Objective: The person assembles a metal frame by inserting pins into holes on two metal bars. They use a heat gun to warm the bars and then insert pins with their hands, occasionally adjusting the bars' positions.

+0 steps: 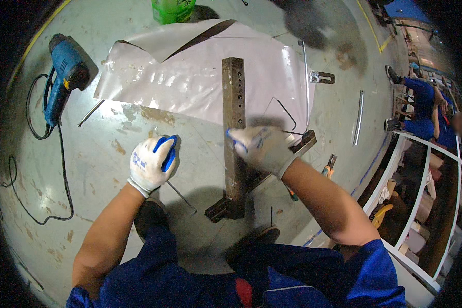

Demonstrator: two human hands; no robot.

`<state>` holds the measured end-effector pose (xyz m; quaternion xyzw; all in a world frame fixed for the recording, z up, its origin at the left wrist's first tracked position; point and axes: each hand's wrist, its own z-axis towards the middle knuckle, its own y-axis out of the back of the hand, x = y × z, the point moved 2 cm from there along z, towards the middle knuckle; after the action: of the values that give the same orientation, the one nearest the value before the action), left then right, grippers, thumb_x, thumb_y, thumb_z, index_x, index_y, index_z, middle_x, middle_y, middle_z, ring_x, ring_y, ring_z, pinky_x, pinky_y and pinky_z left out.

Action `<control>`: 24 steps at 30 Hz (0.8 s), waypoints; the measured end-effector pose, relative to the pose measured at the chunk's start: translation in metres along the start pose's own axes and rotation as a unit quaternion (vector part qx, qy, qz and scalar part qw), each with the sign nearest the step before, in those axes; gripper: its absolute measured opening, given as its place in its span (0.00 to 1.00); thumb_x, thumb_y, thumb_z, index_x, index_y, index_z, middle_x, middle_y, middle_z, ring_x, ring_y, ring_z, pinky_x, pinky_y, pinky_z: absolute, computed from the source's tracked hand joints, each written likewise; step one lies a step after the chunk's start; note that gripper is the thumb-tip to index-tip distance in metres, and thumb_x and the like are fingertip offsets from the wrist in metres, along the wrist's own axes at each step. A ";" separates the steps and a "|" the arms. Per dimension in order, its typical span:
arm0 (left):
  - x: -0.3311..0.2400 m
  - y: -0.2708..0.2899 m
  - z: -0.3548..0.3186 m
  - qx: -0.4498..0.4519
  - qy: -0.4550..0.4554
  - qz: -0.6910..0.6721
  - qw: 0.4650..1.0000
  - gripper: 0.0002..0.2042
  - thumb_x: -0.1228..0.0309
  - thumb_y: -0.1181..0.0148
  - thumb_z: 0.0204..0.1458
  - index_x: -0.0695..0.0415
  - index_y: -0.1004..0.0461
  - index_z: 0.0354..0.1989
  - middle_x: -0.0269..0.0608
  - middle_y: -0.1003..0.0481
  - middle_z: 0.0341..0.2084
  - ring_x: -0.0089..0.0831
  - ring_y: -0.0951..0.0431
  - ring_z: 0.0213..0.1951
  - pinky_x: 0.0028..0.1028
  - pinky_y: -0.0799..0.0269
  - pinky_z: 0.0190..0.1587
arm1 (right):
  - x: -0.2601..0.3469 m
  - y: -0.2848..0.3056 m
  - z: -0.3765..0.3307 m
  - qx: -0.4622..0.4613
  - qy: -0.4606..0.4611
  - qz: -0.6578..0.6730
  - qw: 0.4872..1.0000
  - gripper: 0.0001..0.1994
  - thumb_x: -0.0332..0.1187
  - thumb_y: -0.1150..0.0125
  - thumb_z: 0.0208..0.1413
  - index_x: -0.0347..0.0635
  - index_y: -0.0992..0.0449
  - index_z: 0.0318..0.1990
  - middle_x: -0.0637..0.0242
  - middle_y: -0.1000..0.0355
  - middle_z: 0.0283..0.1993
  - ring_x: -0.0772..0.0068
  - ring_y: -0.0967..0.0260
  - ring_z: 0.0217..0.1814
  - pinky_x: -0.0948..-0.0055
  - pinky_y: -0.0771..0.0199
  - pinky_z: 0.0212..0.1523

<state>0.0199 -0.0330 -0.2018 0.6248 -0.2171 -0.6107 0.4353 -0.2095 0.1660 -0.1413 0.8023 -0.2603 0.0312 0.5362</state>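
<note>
My left hand [152,163], in a white glove with blue on the palm side, is curled closed left of the post. What it grips is hidden; a thin metal rod [182,197] shows below it, and I cannot tell whether it is held. My right hand [262,149], gloved too and blurred, has its fingers bent in at the side of the brown post [234,97]. Anything in those fingers is hidden. Several holes run along the post, which joins a dark crossbar [215,210] at its near end. A thin bent black rod [286,114] lies beyond my right hand.
A pale sheet [159,77] lies under the post's far part. Left is a blue corded heat gun [66,66]; a green container [173,11] stands beyond. Pliers [330,167], a slotted bracket [322,77] and a metal strip [358,118] lie right, near a white-framed rack [413,220]. Another person [421,102] sits beyond.
</note>
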 end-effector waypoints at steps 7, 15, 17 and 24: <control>0.001 0.001 0.007 -0.010 -0.021 0.021 1.000 0.23 0.67 0.30 0.46 0.56 0.23 0.53 0.50 0.21 0.45 0.51 0.20 0.42 0.44 0.23 0.44 | 0.000 -0.006 -0.003 -0.033 0.000 -0.004 0.999 0.15 0.44 0.45 0.61 0.51 0.21 0.50 0.58 0.20 0.37 0.52 0.20 0.39 0.51 0.20 0.40; 0.000 -0.003 0.006 -0.006 -0.018 -0.012 1.000 0.21 0.68 0.30 0.45 0.56 0.22 0.50 0.51 0.21 0.45 0.50 0.20 0.43 0.44 0.23 0.46 | -0.012 -0.052 -0.027 -0.078 0.022 0.061 0.995 0.15 0.43 0.42 0.60 0.52 0.21 0.51 0.60 0.20 0.35 0.54 0.19 0.37 0.55 0.18 0.39; 0.000 0.000 0.001 0.004 -0.013 -0.014 1.000 0.21 0.68 0.30 0.46 0.56 0.22 0.51 0.51 0.21 0.45 0.51 0.20 0.43 0.44 0.23 0.46 | 0.014 -0.040 -0.030 0.037 -0.005 0.047 0.998 0.11 0.43 0.45 0.63 0.50 0.21 0.44 0.59 0.20 0.33 0.54 0.19 0.37 0.54 0.19 0.38; 0.000 0.001 0.002 0.015 -0.013 -0.005 1.000 0.23 0.68 0.30 0.46 0.57 0.24 0.52 0.52 0.22 0.47 0.51 0.21 0.43 0.45 0.24 0.47 | 0.018 -0.015 -0.024 0.024 -0.017 0.008 1.000 0.12 0.37 0.45 0.62 0.46 0.21 0.49 0.57 0.21 0.31 0.55 0.20 0.33 0.58 0.18 0.35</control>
<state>0.0179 -0.0341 -0.2005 0.6245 -0.2288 -0.6176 0.4198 -0.1816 0.1847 -0.1374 0.8134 -0.2753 0.0284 0.5117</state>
